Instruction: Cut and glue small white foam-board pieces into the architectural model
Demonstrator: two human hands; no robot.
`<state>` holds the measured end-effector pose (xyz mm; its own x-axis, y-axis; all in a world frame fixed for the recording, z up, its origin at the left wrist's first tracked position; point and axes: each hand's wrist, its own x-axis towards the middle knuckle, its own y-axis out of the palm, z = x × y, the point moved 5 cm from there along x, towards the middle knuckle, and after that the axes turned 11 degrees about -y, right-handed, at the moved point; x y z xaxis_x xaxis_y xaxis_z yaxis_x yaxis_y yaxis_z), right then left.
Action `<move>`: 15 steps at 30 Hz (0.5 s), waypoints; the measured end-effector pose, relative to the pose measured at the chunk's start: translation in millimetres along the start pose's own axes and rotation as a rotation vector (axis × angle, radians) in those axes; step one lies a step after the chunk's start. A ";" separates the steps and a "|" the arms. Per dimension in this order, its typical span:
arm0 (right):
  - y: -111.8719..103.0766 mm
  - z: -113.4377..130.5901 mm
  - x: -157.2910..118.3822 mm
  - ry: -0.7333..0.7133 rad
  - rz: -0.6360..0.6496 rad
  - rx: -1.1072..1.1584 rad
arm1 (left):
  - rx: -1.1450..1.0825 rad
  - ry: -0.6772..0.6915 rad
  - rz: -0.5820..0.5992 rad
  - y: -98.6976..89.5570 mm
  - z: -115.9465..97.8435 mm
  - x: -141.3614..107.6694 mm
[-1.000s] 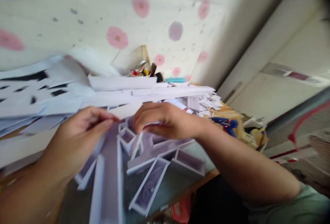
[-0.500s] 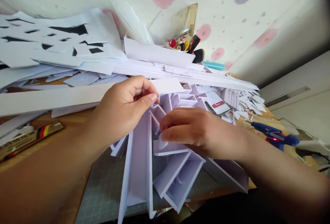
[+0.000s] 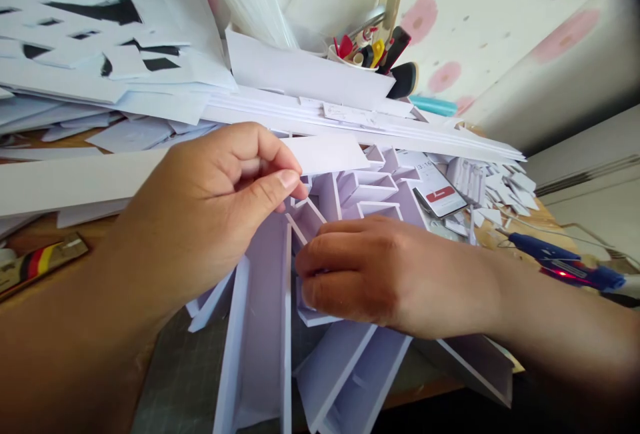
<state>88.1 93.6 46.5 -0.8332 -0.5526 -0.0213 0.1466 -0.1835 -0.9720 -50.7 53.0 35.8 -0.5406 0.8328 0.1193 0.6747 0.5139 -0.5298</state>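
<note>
My left hand (image 3: 225, 201) is closed, thumb and forefinger pinched together above the upper end of a long white channel-shaped piece (image 3: 265, 327); whatever lies between the fingertips is too small to make out. To its right my right hand (image 3: 360, 267) is closed, fingers curled down over the small white folded pieces, its fingertips hidden. Beneath it, nearer the body, lies a white open box-like piece (image 3: 350, 367). Small white compartments (image 3: 370, 187) stand just beyond the hands. A dark gridded cutting mat (image 3: 175, 367) lies under the pieces.
A blue glue gun (image 3: 565, 261) with a red light lies at the right. A phone (image 3: 440, 187) rests among paper scraps (image 3: 510, 187). Stacked white sheets (image 3: 165, 87) and long strips fill the back left. Behind stands a cup of tools (image 3: 365, 54).
The view has moved closer and shifted, so the background appears larger. My right hand has come slightly lower and nearer the long channel piece; my left hand keeps its pinch.
</note>
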 end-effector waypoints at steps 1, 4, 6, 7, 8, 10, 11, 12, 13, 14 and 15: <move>0.3 0.3 -0.6 -0.002 -0.001 0.002 | 0.026 0.003 -0.015 -0.8 -0.1 0.1; 1.1 1.0 -2.0 -0.006 -0.013 0.018 | 0.072 0.016 -0.034 -1.5 -0.6 0.3; 1.2 0.7 -2.4 -0.004 -0.025 0.031 | 0.095 0.022 -0.031 -0.9 -0.4 0.5; 1.2 0.3 -2.5 -0.001 -0.031 0.035 | 0.106 0.022 -0.033 -0.8 0.0 0.5; 1.1 -0.2 -2.4 0.002 -0.038 0.037 | 0.117 0.020 -0.034 -0.7 0.5 0.6; 1.2 -1.0 -2.2 0.007 -0.046 0.037 | 0.132 0.008 -0.029 -0.5 2.1 0.7; 1.3 -1.2 -2.0 0.007 -0.048 0.039 | 0.133 0.000 -0.026 -0.6 2.8 0.6; 1.5 -1.3 -1.9 0.004 -0.050 0.043 | 0.134 -0.004 -0.022 -0.6 3.3 0.5; 1.7 -1.3 -1.8 -0.001 -0.051 0.046 | 0.134 -0.004 -0.019 -0.7 3.4 0.2; 1.7 -1.2 -1.8 -0.005 -0.054 0.046 | 0.132 -0.002 -0.019 -0.9 3.2 -0.2; 1.7 -1.0 -1.9 -0.011 -0.057 0.045 | 0.132 0.001 -0.024 -1.3 2.9 -0.6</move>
<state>89.3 95.2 44.7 -0.8350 -0.5491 0.0362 0.1234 -0.2511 -0.9601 -52.7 51.3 33.9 -0.5553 0.8208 0.1341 0.5897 0.5023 -0.6323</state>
